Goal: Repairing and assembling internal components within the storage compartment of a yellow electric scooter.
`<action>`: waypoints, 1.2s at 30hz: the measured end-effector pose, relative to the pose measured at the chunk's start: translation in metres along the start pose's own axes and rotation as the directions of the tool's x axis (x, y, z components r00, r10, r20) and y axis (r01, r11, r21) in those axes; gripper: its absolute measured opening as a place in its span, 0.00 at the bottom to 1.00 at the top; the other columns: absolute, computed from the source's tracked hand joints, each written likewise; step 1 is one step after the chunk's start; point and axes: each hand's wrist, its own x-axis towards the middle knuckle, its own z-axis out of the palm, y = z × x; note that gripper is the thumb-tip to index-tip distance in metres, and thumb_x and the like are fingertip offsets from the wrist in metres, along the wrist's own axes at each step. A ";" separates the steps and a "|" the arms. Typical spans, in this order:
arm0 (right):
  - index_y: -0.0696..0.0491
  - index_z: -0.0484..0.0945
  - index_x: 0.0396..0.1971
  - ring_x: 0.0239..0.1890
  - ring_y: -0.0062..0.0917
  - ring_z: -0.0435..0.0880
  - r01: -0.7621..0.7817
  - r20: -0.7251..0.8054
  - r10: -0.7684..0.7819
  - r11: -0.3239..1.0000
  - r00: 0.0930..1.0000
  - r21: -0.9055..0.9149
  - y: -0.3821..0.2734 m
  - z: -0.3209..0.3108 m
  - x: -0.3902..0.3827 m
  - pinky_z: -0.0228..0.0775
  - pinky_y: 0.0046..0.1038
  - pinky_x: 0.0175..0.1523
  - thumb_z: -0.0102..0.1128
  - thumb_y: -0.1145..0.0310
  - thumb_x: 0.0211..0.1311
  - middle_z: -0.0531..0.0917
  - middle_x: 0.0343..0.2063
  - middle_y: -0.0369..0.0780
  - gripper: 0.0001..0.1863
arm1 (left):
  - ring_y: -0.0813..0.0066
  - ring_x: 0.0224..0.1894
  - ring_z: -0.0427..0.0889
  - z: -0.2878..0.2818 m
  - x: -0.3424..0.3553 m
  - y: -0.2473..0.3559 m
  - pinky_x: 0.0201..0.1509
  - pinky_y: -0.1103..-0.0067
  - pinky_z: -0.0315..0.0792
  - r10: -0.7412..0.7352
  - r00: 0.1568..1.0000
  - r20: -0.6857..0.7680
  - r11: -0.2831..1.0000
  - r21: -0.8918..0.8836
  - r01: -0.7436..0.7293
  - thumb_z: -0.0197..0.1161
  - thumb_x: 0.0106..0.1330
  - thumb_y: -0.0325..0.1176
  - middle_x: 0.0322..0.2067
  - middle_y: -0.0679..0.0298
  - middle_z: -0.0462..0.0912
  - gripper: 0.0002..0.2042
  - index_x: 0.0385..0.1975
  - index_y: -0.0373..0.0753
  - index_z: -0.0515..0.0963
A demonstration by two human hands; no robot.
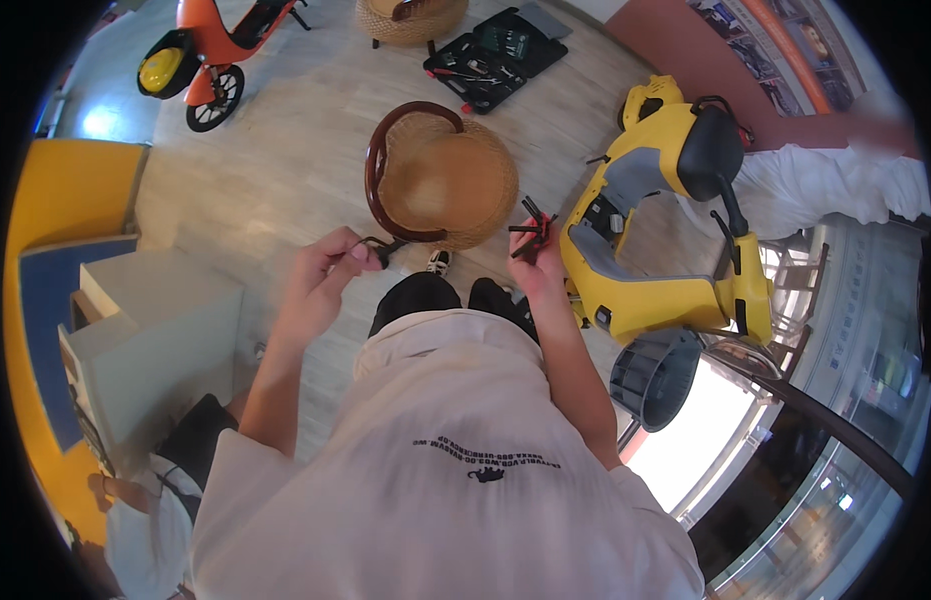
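Observation:
My left hand [325,275] pinches a small black piece [385,248] with a thin, curved, wire-like part, in front of the wicker chair's near edge. What exactly it is I cannot make out. Raised beside the yellow scooter [655,295], my right hand [540,262] is closed around a red and black folding hex key set [533,228], its short black keys sticking out at different angles. The two hands are apart. An opening with dark parts [607,215] shows in the scooter's body, to the right of my right hand.
Ahead stands a round wicker chair [450,185] with a dark wooden rail. Beyond it lies an open tool case [495,60]. An orange scooter [225,50] is far left, a cabinet [165,310] at left, a grey bin [657,378] at right. Another person [150,530] is lower left.

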 end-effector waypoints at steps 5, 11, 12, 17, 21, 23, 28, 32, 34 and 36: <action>0.50 0.78 0.27 0.28 0.24 0.81 0.051 -0.099 -0.059 0.995 0.993 -0.080 0.021 0.002 0.007 0.77 0.21 0.29 0.53 0.63 0.60 0.82 0.26 0.36 0.08 | 0.78 0.32 0.73 0.031 0.015 -0.003 0.40 0.81 0.66 0.078 0.994 0.082 0.989 -0.136 -0.066 0.48 0.66 0.31 0.29 0.63 0.76 0.09 0.30 0.33 0.73; 0.49 0.75 0.31 0.26 0.23 0.78 -0.005 -0.162 -0.085 0.873 0.983 -0.488 0.035 -0.027 0.027 0.72 0.23 0.31 0.54 0.60 0.59 0.79 0.24 0.33 0.09 | 0.77 0.35 0.73 0.077 0.061 -0.086 0.42 0.80 0.66 -0.080 0.902 0.424 0.939 -0.272 0.211 0.49 0.65 0.31 0.33 0.65 0.76 0.11 0.39 0.32 0.75; 0.49 0.74 0.32 0.25 0.23 0.77 0.002 -0.253 -0.169 0.835 0.953 -0.550 0.049 -0.020 0.021 0.71 0.23 0.31 0.55 0.59 0.59 0.79 0.23 0.33 0.09 | 0.77 0.35 0.73 0.076 0.061 -0.101 0.42 0.80 0.66 -0.086 0.904 0.419 0.937 -0.274 0.215 0.49 0.65 0.31 0.33 0.65 0.76 0.11 0.39 0.32 0.75; 0.49 0.73 0.30 0.24 0.25 0.77 -0.034 -0.394 -0.271 0.787 0.878 -0.616 0.006 -0.084 0.054 0.70 0.25 0.31 0.54 0.57 0.60 0.78 0.23 0.34 0.11 | 0.76 0.43 0.74 0.052 0.040 -0.137 0.47 0.79 0.67 -0.278 0.912 0.301 0.871 -0.323 0.371 0.50 0.65 0.32 0.40 0.61 0.78 0.10 0.39 0.34 0.74; 0.52 0.73 0.30 0.24 0.27 0.78 -0.094 -0.556 -0.430 0.726 0.712 -0.682 -0.015 -0.128 0.094 0.76 0.32 0.31 0.56 0.61 0.60 0.79 0.24 0.37 0.10 | 0.73 0.44 0.76 -0.004 0.005 -0.178 0.48 0.78 0.69 -0.520 0.851 0.073 0.751 -0.434 0.497 0.49 0.66 0.35 0.42 0.60 0.78 0.09 0.34 0.37 0.73; 0.53 0.73 0.31 0.26 0.28 0.79 -0.094 -0.610 -0.498 0.723 0.617 -0.685 -0.026 -0.145 0.118 0.77 0.34 0.32 0.57 0.64 0.59 0.79 0.25 0.39 0.08 | 0.73 0.42 0.76 -0.027 -0.025 -0.204 0.47 0.78 0.69 -0.616 0.779 -0.117 0.739 -0.429 0.520 0.49 0.66 0.36 0.41 0.60 0.78 0.08 0.34 0.39 0.71; 0.62 0.74 0.34 0.30 0.34 0.80 -0.103 -0.517 -0.703 0.542 0.488 -0.834 -0.055 -0.150 0.187 0.75 0.38 0.36 0.57 0.60 0.58 0.79 0.30 0.44 0.17 | 0.72 0.39 0.77 -0.063 -0.104 -0.247 0.45 0.76 0.71 -0.754 0.581 -0.307 0.640 -0.541 0.545 0.48 0.66 0.37 0.38 0.60 0.79 0.08 0.35 0.40 0.69; 0.64 0.75 0.35 0.38 0.42 0.79 -0.476 -0.241 -0.860 -0.002 0.450 -0.880 -0.012 -0.148 0.172 0.69 0.37 0.43 0.57 0.57 0.53 0.80 0.34 0.50 0.22 | 0.72 0.37 0.78 -0.077 -0.151 -0.259 0.43 0.76 0.71 -0.832 0.438 -0.340 0.545 -0.648 0.533 0.47 0.66 0.36 0.36 0.58 0.80 0.07 0.35 0.41 0.68; 0.64 0.75 0.34 0.38 0.44 0.79 -0.428 -0.094 -0.820 -0.193 0.564 -0.883 -0.032 -0.171 0.160 0.69 0.37 0.42 0.56 0.59 0.52 0.80 0.33 0.51 0.20 | 0.71 0.36 0.78 -0.071 -0.119 -0.263 0.43 0.75 0.71 -0.813 0.503 -0.291 0.565 -0.599 0.567 0.46 0.65 0.35 0.35 0.59 0.80 0.05 0.33 0.42 0.68; 0.61 0.76 0.28 0.31 0.32 0.78 -0.277 0.067 -0.745 -0.328 0.663 -0.903 -0.039 -0.201 0.134 0.68 0.30 0.36 0.55 0.65 0.52 0.79 0.25 0.44 0.13 | 0.71 0.35 0.78 -0.057 -0.084 -0.264 0.43 0.74 0.71 -0.796 0.555 -0.243 0.584 -0.548 0.598 0.46 0.65 0.34 0.35 0.60 0.80 0.05 0.31 0.43 0.69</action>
